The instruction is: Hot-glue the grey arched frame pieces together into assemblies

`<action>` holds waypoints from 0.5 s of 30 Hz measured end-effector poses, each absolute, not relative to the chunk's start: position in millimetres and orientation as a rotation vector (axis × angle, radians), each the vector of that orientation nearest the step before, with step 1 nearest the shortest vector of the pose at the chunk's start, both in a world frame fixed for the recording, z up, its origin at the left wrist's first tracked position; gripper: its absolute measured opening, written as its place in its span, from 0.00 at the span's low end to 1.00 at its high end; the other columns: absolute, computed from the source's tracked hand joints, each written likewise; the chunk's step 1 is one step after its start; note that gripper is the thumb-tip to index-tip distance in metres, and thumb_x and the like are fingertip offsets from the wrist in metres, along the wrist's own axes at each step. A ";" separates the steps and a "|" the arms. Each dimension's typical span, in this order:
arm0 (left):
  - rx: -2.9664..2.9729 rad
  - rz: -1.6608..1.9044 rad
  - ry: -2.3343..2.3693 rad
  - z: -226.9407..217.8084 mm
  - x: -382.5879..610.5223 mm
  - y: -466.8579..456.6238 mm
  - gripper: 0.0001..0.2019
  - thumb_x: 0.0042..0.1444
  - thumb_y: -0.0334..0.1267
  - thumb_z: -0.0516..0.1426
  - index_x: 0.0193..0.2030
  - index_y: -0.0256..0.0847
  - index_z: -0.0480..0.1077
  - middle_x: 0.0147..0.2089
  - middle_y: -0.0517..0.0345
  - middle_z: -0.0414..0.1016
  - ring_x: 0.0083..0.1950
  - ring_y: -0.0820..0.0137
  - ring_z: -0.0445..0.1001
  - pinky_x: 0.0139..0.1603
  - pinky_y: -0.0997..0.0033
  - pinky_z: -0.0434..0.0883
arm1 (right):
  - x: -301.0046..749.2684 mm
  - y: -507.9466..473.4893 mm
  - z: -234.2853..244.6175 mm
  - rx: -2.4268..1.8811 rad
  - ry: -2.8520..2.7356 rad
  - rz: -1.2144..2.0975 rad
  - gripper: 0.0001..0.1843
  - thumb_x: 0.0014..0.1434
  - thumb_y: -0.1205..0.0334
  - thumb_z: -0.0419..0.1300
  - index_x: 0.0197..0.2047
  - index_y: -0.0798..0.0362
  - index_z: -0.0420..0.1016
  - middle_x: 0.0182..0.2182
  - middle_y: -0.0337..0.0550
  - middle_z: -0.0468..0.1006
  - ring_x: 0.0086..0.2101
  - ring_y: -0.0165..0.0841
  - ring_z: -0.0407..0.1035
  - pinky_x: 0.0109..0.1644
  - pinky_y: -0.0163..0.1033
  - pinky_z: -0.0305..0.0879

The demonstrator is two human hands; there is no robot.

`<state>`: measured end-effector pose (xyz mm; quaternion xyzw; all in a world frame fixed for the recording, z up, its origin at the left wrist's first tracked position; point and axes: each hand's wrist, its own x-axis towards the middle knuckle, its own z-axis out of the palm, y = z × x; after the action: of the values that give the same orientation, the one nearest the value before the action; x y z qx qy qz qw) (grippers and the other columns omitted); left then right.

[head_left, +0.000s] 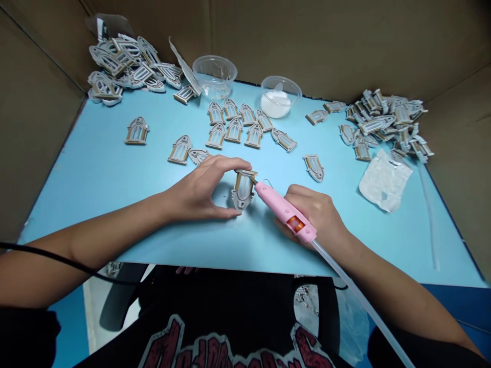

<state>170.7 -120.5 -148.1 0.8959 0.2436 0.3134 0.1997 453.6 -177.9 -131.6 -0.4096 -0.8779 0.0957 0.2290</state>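
The left hand (pixel 199 189) pinches an arched window piece (pixel 243 190) by both ends, its long axis pointing away from the person, while the right hand (pixel 312 212) grips a pink hot glue gun (pixel 284 209), its nozzle (pixel 257 185) just beside the piece's far end.

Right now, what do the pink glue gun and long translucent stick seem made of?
The pink glue gun looks like moulded plastic, smooth with a soft sheen. The translucent stick looks like hot-melt glue, cloudy and waxy, though looks alone can't confirm it.

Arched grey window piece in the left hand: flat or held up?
Held up: the grey arched piece stands on edge, gripped by the left hand.
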 end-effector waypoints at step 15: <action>2.563 0.978 0.616 -150.9 171.9 -117.1 0.37 0.58 0.42 0.70 0.69 0.44 0.58 0.63 0.45 0.75 0.65 0.58 0.75 0.66 0.55 0.73 | 452.7 -179.0 -129.7 -1.171 -2.390 0.323 0.07 0.61 0.68 0.60 0.30 0.53 0.71 0.31 0.41 0.73 0.27 0.28 0.67 0.28 0.33 0.59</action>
<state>171.9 -117.1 -150.9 0.8992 0.2160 0.3431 0.1645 452.7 -179.0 -129.7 -0.4251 -0.8680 0.1173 0.2283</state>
